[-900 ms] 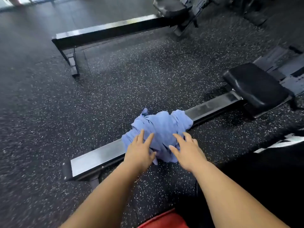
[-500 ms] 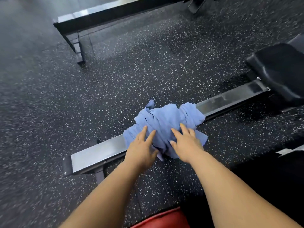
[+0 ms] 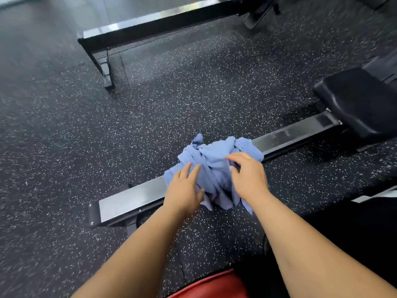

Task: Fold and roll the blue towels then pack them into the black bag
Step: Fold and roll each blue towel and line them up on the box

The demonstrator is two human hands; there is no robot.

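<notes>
rail (image 3: 133, 201) mid hidden under towels (image 3: 214, 155); seat (image 3: 361, 104) cut by R edge; right hand (image 3: 249, 179) fingertips blurred

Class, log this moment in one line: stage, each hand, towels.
stage: folding not begun | left hand: flat on blue towels | right hand: fingers bent on pile, grip unclear | towels: crumpled on metal rail
</notes>
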